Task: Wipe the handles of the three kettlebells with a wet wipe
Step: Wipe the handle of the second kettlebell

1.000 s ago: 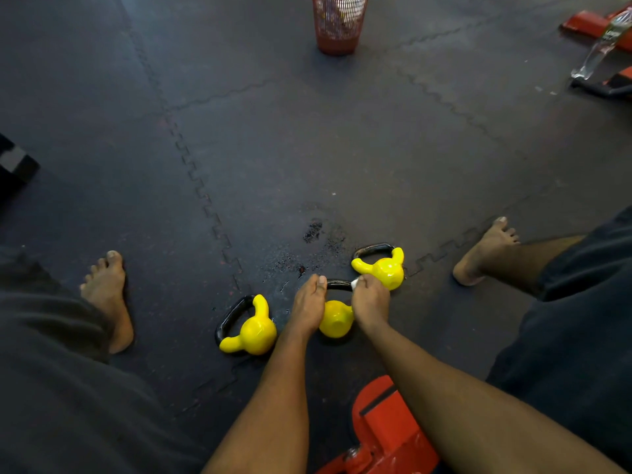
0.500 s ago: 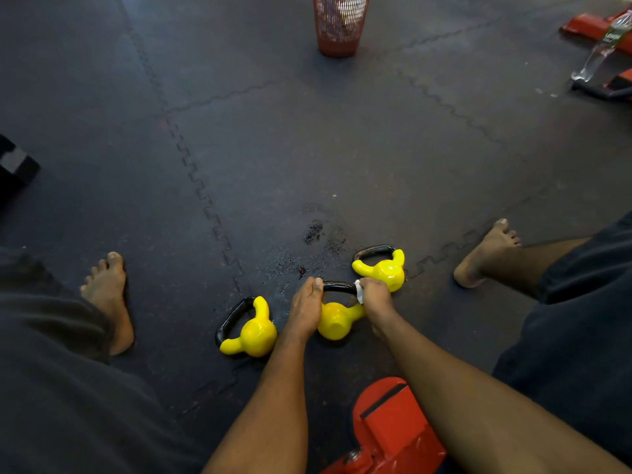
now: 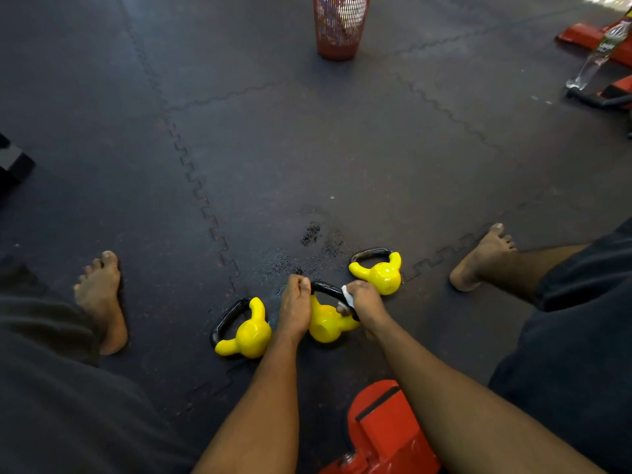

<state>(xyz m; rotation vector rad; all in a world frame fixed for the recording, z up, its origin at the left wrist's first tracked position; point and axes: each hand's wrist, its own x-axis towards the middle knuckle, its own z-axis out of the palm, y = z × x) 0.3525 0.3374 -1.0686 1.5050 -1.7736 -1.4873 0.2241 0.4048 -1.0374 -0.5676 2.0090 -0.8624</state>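
Observation:
Three small yellow kettlebells with black handles lie on the dark rubber floor between my bare feet. The left kettlebell (image 3: 248,335) and the right kettlebell (image 3: 381,275) lie untouched. The middle kettlebell (image 3: 325,325) is held by both hands. My left hand (image 3: 294,307) grips the left end of its black handle (image 3: 325,288). My right hand (image 3: 364,302) is closed around the handle's right side with a white wet wipe (image 3: 348,298) pressed against it; only a small fold of the wipe shows.
A red mesh bin (image 3: 340,27) stands far ahead. Red equipment (image 3: 386,429) sits just below my arms. A clear plastic bottle (image 3: 595,56) and red frame parts lie at the far right. A dark block (image 3: 13,164) sits at the left edge. My feet flank the kettlebells.
My right hand with the wipe has slid along the middle kettlebell's handle, from its far right end down the right side. The left hand keeps its grip; the kettlebell turned slightly.

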